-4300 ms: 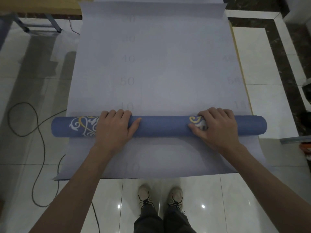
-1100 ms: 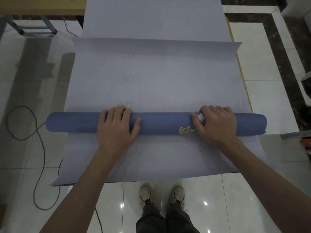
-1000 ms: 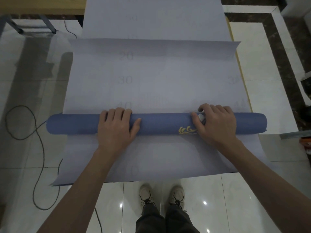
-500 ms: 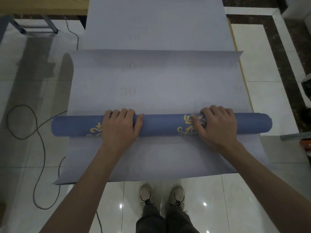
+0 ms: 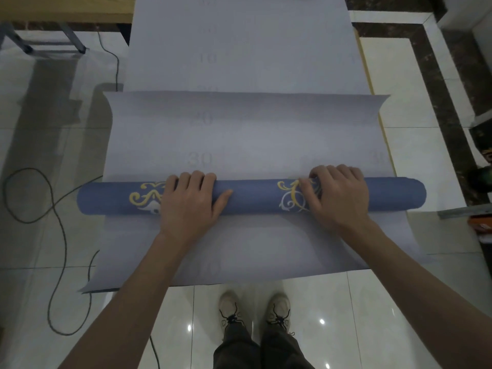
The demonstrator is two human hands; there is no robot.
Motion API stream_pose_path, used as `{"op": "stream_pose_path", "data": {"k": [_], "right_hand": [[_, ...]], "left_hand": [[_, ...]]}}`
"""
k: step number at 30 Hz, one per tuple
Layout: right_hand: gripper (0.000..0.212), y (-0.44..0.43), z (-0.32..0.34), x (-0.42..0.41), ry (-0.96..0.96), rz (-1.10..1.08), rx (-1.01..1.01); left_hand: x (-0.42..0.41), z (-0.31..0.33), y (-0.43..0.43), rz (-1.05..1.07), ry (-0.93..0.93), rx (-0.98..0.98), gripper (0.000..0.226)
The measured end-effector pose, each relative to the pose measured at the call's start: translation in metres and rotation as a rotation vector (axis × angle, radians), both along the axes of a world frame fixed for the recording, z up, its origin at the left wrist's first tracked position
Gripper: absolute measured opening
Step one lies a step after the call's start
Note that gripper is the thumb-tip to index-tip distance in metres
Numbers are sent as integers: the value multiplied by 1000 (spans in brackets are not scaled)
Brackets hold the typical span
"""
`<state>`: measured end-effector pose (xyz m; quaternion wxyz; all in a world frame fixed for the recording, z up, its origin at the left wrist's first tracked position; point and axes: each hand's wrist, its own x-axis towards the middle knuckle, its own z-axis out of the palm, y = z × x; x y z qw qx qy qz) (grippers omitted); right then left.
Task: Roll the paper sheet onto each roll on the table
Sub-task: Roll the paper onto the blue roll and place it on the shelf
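A blue roll [image 5: 253,194] with gold and white swirls lies across a pale sheet [image 5: 239,134] on the surface [image 5: 364,62]. The roll sticks out past the sheet on both sides. The left hand [image 5: 190,203] has its grip closed on the roll, with fingers curled over the top and the thumb on the near side. The right hand [image 5: 339,198] grips the roll too, near the right end, with its fingers bent over a swirl. Faint numbers 20 and 30 show on the sheet past the roll. The sheet's near edge hangs over 2 shoes [image 5: 231,310] on the tiled floor [image 5: 399,302]. A black cable [image 5: 56,222] loops on the floor at the left.
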<state>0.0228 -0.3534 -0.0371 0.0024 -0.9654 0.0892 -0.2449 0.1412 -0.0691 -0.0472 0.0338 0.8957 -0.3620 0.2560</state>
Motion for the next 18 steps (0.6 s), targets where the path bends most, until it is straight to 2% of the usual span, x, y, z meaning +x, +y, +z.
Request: {"op": "stream_pose_path", "data": {"k": [3, 8, 13, 18], "right_hand": [[43, 4, -3, -12, 18, 0, -15], [53, 2, -4, 8, -12, -46, -35], [45, 2, -4, -10, -4, -14, -21], [51, -2, -4, 7, -5, -55, -31]], "left_hand": [[7, 3, -3, -35, 3, -19, 57], [-8, 3, 7, -9, 15, -21, 51], [9, 5, 2, -59, 65, -52, 60], [-6, 2, 10, -46, 41, -46, 54]]}}
